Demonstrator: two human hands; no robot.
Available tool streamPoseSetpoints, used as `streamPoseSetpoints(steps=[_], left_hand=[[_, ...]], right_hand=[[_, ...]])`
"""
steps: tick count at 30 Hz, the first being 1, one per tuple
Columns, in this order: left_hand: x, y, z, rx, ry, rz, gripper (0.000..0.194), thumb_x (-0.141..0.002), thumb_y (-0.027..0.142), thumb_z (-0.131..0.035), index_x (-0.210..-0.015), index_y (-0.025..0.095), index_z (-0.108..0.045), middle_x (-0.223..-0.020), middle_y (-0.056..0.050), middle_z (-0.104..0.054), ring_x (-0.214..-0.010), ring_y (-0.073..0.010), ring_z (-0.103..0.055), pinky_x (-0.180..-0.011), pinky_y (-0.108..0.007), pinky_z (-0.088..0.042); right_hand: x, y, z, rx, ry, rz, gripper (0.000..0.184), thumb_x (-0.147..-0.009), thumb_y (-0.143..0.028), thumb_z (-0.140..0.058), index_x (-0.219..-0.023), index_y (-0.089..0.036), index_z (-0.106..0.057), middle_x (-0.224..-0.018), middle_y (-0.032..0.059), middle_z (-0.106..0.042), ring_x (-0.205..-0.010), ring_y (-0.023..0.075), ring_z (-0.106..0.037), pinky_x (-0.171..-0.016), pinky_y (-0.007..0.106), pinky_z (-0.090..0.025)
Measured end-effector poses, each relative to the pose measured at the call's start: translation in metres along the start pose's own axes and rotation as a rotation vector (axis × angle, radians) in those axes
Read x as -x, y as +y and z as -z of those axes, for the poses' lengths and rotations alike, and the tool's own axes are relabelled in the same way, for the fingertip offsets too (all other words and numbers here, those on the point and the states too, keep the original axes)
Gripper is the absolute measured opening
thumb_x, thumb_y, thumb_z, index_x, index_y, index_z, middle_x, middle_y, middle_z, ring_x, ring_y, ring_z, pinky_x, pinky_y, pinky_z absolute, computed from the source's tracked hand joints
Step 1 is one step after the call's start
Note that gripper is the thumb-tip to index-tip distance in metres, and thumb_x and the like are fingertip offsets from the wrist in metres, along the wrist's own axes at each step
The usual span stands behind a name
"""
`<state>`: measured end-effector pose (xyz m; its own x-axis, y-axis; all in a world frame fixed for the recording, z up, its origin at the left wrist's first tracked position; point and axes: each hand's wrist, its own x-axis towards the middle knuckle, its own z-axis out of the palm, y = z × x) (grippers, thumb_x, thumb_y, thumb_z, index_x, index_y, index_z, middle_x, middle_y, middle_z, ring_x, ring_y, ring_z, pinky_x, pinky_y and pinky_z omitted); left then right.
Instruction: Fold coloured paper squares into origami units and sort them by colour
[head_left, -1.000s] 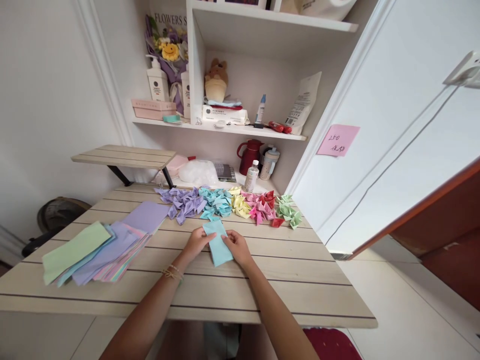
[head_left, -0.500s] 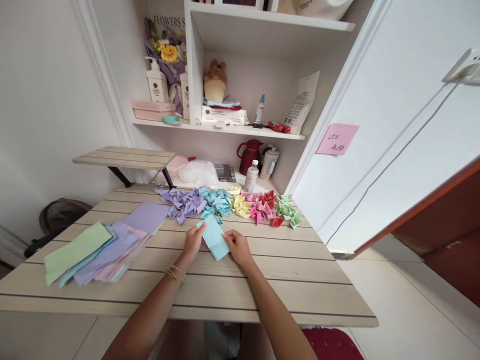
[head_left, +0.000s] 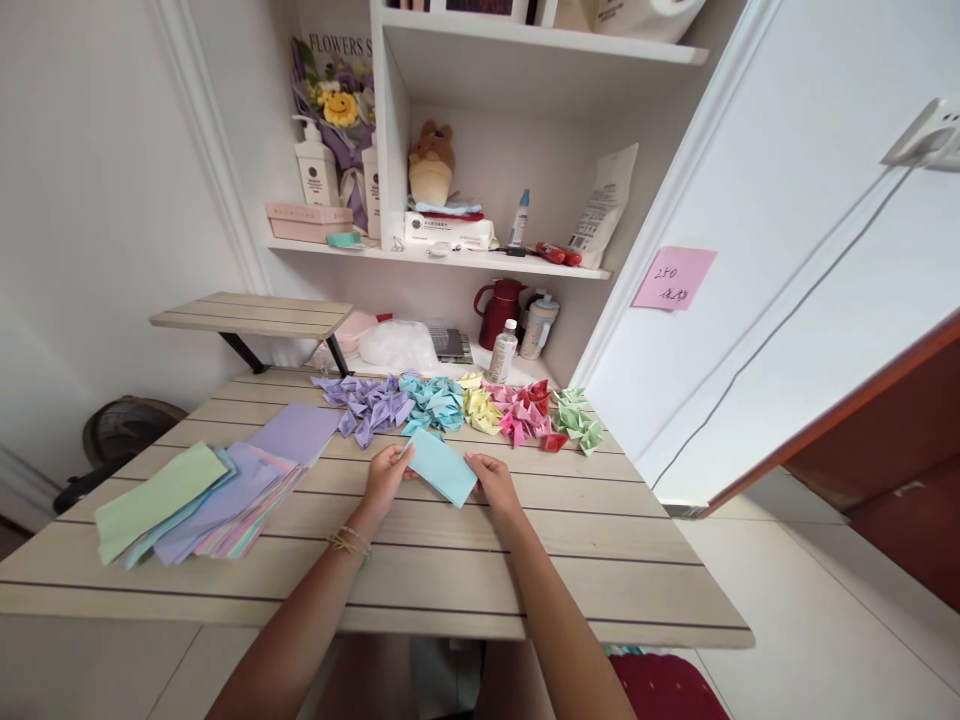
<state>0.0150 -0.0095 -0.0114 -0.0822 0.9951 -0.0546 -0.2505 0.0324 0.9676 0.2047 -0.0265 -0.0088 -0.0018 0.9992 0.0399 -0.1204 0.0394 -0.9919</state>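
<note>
Between my two hands is a light blue sheet of paper [head_left: 441, 468], a tilted rectangle held just above the table. My left hand [head_left: 388, 478] pinches its left end, thumb on top. At the right end, the fingers of my right hand [head_left: 491, 480] are closed on the paper's edge. Behind the sheet lies a row of folded paper pieces in groups: purple [head_left: 369, 408], blue [head_left: 435, 402], yellow [head_left: 481, 410], pink [head_left: 525, 415] with some red, and green [head_left: 579, 425].
Stacked coloured paper sheets [head_left: 217, 495] lie fanned at the table's left. A small raised shelf [head_left: 255, 312] stands at the back left. Behind the row are a clear bottle [head_left: 502, 352], a red jug [head_left: 498, 312] and a cup [head_left: 538, 328]. The wooden table [head_left: 600, 590] ends before my legs.
The blue paper has turned to lie more sideways. My right hand has moved a little right and up with its end, while the left hand keeps its grip.
</note>
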Motion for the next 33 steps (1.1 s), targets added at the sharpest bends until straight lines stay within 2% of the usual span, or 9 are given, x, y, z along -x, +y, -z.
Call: streamPoseSetpoints(steps=[3,11,15,17,19,23,26,29,33], left_hand=[[0.0,0.0,0.0,0.001,0.013,-0.007,0.038,-0.058,0.045,-0.073,-0.072,0.013,-0.06,-0.063,-0.002,-0.065,-0.058,-0.0156,-0.062,-0.057,-0.027,-0.052],[0.001,0.002,0.0,0.014,0.021,-0.013,0.037,-0.061,0.045,-0.071,-0.074,0.013,-0.057,-0.064,-0.002,-0.065,-0.062,-0.0168,-0.064,-0.06,-0.029,-0.053],[0.003,0.001,-0.001,-0.071,-0.133,0.059,0.036,-0.059,0.044,-0.073,-0.067,0.014,-0.054,-0.06,-0.002,-0.064,-0.057,-0.0175,-0.065,-0.051,-0.025,-0.05],[0.005,0.001,-0.002,-0.123,-0.231,0.095,0.036,-0.057,0.042,-0.074,-0.066,0.015,-0.053,-0.056,-0.002,-0.063,-0.054,-0.0178,-0.065,-0.047,-0.023,-0.048],[0.006,0.001,-0.003,-0.136,-0.246,0.082,0.037,-0.056,0.042,-0.075,-0.066,0.015,-0.052,-0.054,-0.001,-0.062,-0.052,-0.0179,-0.065,-0.046,-0.022,-0.047],[0.005,0.005,-0.003,-0.1,-0.164,0.016,0.039,-0.057,0.046,-0.073,-0.066,0.015,-0.052,-0.055,-0.001,-0.062,-0.054,-0.0178,-0.065,-0.05,-0.024,-0.05],[0.004,0.007,-0.002,-0.123,-0.073,-0.064,0.039,-0.056,0.048,-0.073,-0.068,0.015,-0.056,-0.058,-0.001,-0.063,-0.049,-0.0137,-0.061,-0.049,-0.022,-0.048],[0.003,0.007,0.0,-0.193,0.006,-0.126,0.038,-0.058,0.05,-0.071,-0.063,0.015,-0.056,-0.048,0.002,-0.057,-0.038,-0.0092,-0.051,-0.039,-0.018,-0.04],[0.002,0.003,0.0,-0.223,0.003,-0.027,0.04,-0.064,0.054,-0.065,-0.064,0.016,-0.053,-0.043,0.0,-0.056,-0.036,-0.0112,-0.053,-0.038,-0.019,-0.04]], right_hand=[[0.0,0.001,0.001,0.061,0.014,0.008,0.045,-0.064,-0.058,-0.063,-0.049,-0.017,-0.051,-0.042,-0.0041,-0.04,-0.043,0.0086,-0.033,-0.043,0.022,-0.024],[-0.003,0.008,0.008,0.175,0.206,0.079,0.04,-0.062,-0.054,-0.066,-0.051,-0.016,-0.056,-0.048,-0.0025,-0.047,-0.049,0.011,-0.038,-0.048,0.024,-0.03],[-0.006,0.009,0.013,0.205,0.424,0.114,0.041,-0.065,-0.057,-0.061,-0.057,-0.016,-0.059,-0.055,0.0007,-0.055,-0.056,0.0141,-0.045,-0.052,0.025,-0.035],[-0.007,0.008,0.017,0.14,0.47,0.113,0.042,-0.067,-0.058,-0.06,-0.065,-0.016,-0.062,-0.064,0.003,-0.06,-0.062,0.0158,-0.05,-0.057,0.025,-0.039],[-0.008,0.006,0.019,0.022,0.353,0.056,0.044,-0.067,-0.058,-0.06,-0.074,-0.015,-0.065,-0.071,0.0052,-0.063,-0.068,0.0176,-0.054,-0.06,0.027,-0.042],[-0.006,0.003,0.019,-0.115,0.027,-0.01,0.045,-0.063,-0.051,-0.069,-0.087,-0.013,-0.068,-0.076,0.0062,-0.066,-0.071,0.0197,-0.059,-0.064,0.03,-0.046],[-0.005,0.003,0.017,-0.016,0.036,0.131,0.037,-0.064,-0.047,-0.07,-0.085,-0.016,-0.069,-0.08,0.0053,-0.066,-0.075,0.0198,-0.058,-0.069,0.032,-0.046],[-0.004,0.003,0.014,0.215,0.113,0.345,0.023,-0.069,-0.04,-0.067,-0.078,-0.019,-0.071,-0.089,0.0069,-0.065,-0.086,0.0218,-0.057,-0.076,0.034,-0.045],[-0.001,0.005,0.011,0.494,0.155,0.622,0.012,-0.075,-0.026,-0.064,-0.082,-0.027,-0.074,-0.102,0.0074,-0.06,-0.097,0.023,-0.052,-0.081,0.037,-0.042]])
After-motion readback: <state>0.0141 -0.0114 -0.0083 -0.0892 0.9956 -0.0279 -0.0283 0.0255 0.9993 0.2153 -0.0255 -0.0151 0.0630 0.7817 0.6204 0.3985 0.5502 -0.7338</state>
